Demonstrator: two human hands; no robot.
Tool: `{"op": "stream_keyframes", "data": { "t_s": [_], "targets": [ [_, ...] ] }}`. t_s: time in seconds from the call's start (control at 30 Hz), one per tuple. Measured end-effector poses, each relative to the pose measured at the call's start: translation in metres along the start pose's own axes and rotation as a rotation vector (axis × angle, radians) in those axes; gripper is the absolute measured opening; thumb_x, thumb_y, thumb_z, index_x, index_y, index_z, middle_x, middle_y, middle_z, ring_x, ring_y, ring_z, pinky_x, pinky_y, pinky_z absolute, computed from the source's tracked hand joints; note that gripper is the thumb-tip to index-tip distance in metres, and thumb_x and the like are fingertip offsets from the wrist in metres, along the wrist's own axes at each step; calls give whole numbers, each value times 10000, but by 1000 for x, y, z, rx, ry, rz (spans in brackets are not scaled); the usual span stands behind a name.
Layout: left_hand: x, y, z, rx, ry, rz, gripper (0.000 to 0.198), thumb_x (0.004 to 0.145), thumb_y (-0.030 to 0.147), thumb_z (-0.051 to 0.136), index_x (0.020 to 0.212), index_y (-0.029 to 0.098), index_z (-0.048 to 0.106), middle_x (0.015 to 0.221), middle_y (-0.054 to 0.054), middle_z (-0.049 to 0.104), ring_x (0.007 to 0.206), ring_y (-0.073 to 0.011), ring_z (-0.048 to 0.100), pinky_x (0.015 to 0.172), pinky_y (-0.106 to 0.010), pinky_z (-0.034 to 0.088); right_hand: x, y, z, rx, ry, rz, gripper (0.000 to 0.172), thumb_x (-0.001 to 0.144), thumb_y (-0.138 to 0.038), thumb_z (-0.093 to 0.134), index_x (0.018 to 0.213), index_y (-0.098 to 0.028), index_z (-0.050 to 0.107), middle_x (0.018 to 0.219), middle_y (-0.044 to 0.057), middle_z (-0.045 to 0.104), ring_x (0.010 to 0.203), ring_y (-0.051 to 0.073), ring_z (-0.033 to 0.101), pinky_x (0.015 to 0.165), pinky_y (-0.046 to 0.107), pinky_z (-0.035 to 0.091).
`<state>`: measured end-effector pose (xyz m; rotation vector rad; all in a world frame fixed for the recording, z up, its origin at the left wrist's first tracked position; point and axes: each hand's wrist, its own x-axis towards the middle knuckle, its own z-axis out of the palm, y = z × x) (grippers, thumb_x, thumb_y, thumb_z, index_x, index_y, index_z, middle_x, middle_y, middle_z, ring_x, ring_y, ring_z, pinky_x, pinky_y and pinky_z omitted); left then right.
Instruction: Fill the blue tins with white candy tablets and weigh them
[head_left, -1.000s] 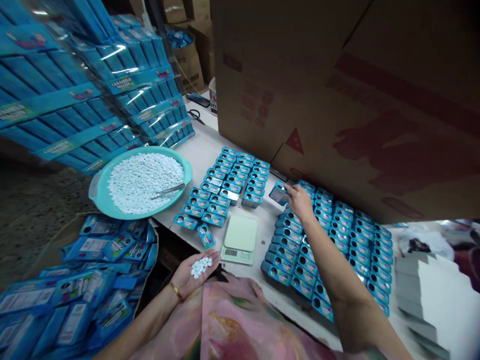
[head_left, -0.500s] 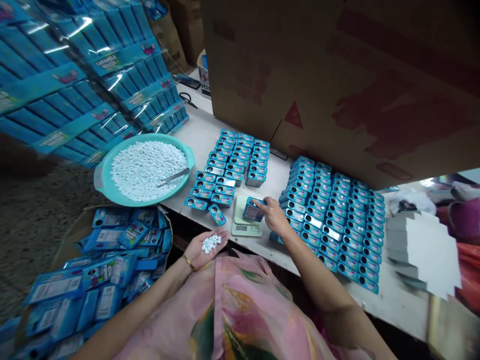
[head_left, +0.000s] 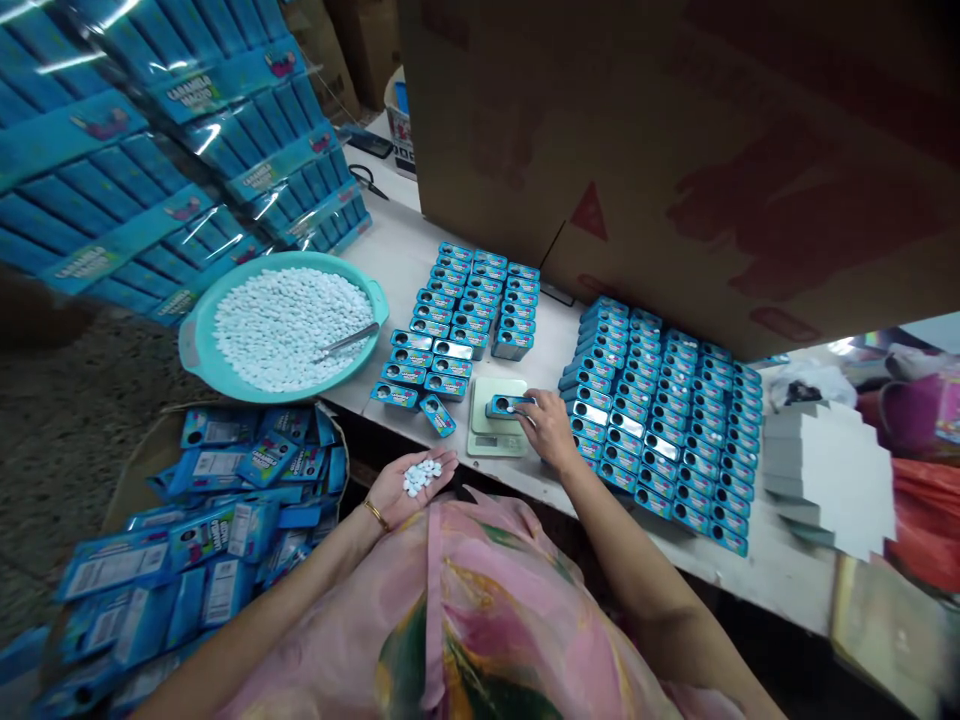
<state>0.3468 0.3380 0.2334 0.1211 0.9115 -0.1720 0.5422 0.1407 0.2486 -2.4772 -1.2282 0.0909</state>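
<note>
My left hand (head_left: pixel 409 485) is palm up near my lap, cupping a small heap of white candies (head_left: pixel 421 477). A gold bracelet circles that wrist. My right hand (head_left: pixel 546 427) has its fingers closed at the right end of a blue candy tin (head_left: pixel 504 405) over the pale kitchen scale (head_left: pixel 497 441). A small white spot shows by its fingertips, too small to name. Left of the scale, a single blue tin (head_left: pixel 437 415) lies at an angle beside rows of similar tins (head_left: pixel 452 305).
A turquoise basin (head_left: pixel 196 335) of white candies holds a metal scoop (head_left: pixel 352 341). More tins (head_left: pixel 660 420) stand in rows to the right, beside grey-white card (head_left: pixel 832 480). A large cardboard box (head_left: pixel 637 180) rises behind. Blue packs fill a carton (head_left: pixel 124 480) at lower left; wrapped packs are stacked behind.
The tin on the scale now shows mostly its top, where its front face showed before. My right fingers remain at it. The camera view has shifted slightly; my left hand stays cupped.
</note>
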Motion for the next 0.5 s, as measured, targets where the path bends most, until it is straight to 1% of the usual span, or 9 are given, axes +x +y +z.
{"op": "stream_keyframes", "data": {
  "t_s": [0.13,0.2,0.27,0.37,0.43,0.5],
  "targets": [
    [-2,0,1,16,-27,-2,302,777,98,452,1057,36,545,1035,-199,616,1042,-292,537,817,-391,494,6,-10,0,-11,-19,-11,268,878,-263,392,1050,-275,597,1083,61,511,991,203,412,817,352,330],
    [-4,0,1,18,-43,-9,286,777,95,452,1037,32,553,1032,-200,617,1051,-293,530,826,-387,490,7,-10,0,-3,-5,-12,274,878,-259,395,1076,-287,583,1093,54,508,989,198,409,807,340,329],
    [-4,0,2,16,-47,-15,276,778,93,448,1024,38,560,1029,-195,618,1054,-292,529,826,-388,490,5,-8,0,-7,31,28,272,880,-274,394,1073,-270,586,1072,58,515,970,197,414,798,333,327],
    [-4,0,1,13,-42,-26,273,778,92,446,1020,47,564,1035,-190,617,1056,-293,527,821,-390,493,1,-5,1,-36,76,130,264,873,-317,406,976,-228,631,975,64,534,903,198,429,775,331,323],
    [-4,0,-1,12,-44,-33,271,775,92,451,1016,42,565,1038,-194,615,1063,-297,520,826,-389,490,0,-6,4,-48,71,155,258,866,-336,419,925,-230,646,935,57,536,876,196,433,758,328,320],
    [-3,0,-3,13,-50,-40,269,770,92,461,1009,28,564,1039,-202,612,1073,-305,509,836,-386,483,2,-10,8,-54,39,148,239,856,-347,437,885,-249,654,913,44,537,861,195,434,741,324,317]
  ]
}}
